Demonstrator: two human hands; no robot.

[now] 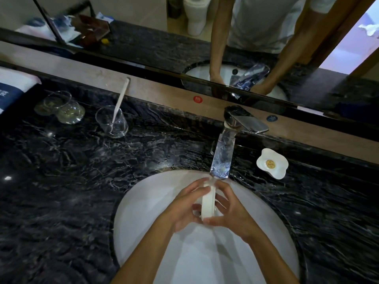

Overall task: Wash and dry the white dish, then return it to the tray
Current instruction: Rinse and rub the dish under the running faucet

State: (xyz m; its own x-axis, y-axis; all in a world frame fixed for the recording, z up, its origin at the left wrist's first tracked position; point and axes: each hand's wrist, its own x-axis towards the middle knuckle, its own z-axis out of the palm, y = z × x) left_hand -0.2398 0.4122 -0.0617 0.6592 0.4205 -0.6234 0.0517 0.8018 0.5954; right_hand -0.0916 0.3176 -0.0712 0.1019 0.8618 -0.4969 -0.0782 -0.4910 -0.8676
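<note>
Both hands are holding the white dish (208, 203) on edge over the white sink basin (143, 201), just under the faucet spout (221, 158). The left hand (184, 208) is closing its grip around the dish's left face, fingers curled over the rim; the right hand (231, 210) is pinching the opposite face, thumb at the lower edge.

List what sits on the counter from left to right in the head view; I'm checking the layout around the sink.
Folded towel → two upturned glasses → glass holding a toothbrush → faucet → flower-shaped soap dish.
</note>
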